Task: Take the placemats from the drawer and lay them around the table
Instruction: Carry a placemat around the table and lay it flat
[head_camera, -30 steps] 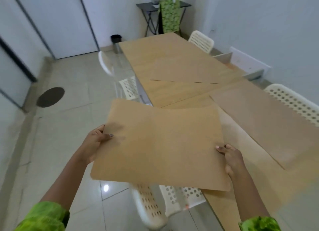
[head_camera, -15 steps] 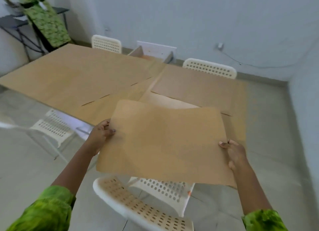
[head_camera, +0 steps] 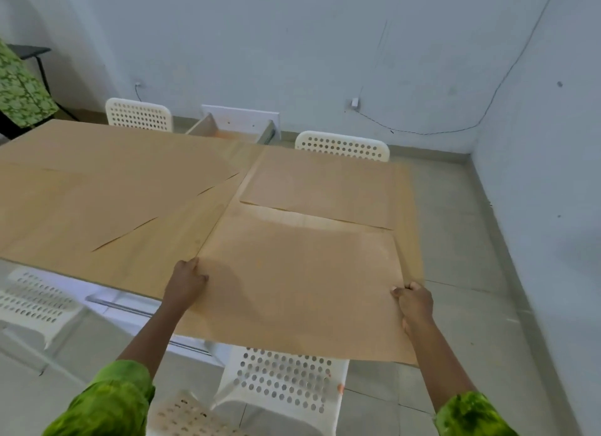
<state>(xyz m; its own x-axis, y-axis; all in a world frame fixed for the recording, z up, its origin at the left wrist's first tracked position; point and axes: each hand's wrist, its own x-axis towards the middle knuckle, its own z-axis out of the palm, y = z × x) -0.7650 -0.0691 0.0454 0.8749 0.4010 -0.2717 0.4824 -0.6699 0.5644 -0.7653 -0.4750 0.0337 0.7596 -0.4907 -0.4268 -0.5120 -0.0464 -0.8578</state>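
I hold a tan placemat by its two side edges over the near right end of the wooden table. My left hand grips its left edge and my right hand grips its right edge. The mat's near part hangs past the table edge, above a white chair. A second placemat lies flat at the far right of the table. Behind the table an open white drawer sticks out from the wall.
White perforated chairs stand around the table: one just below my arms, one at the near left, two at the far side. A cable runs along the wall. Green cloth hangs at the far left.
My view swung right to face the table's end. The placemat went from held up in the air to lowered onto the table's near right corner, both hands still on its edges.
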